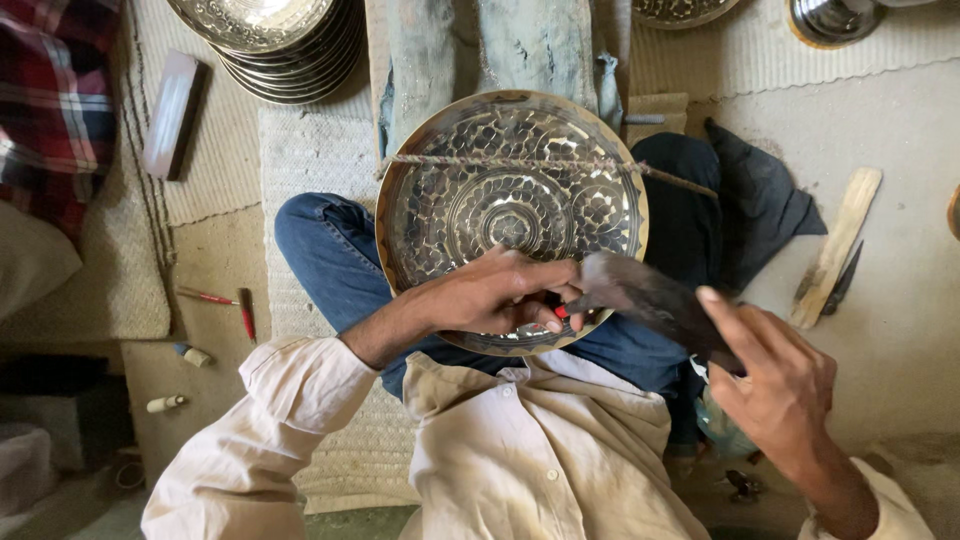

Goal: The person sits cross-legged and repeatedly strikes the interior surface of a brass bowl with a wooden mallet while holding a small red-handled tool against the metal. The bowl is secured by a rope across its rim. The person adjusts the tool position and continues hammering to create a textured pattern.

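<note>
A round engraved metal plate point(510, 190) rests on my lap, tied across its upper part by a rope point(480, 161). My left hand point(500, 292) lies on the plate's near rim and pinches a small red-tipped tool point(561, 311) against it. My right hand point(775, 385) grips a dark wooden mallet point(650, 300) whose head hangs just right of the tool. The plate's near edge is hidden under my left hand.
A stack of similar metal plates point(275, 40) stands at the top left. A wooden block point(172, 113) lies on the mat beside it. Red-handled tools point(235, 305) lie on the floor at left. A wood stick point(838, 245) and dark cloth point(755, 195) are at right.
</note>
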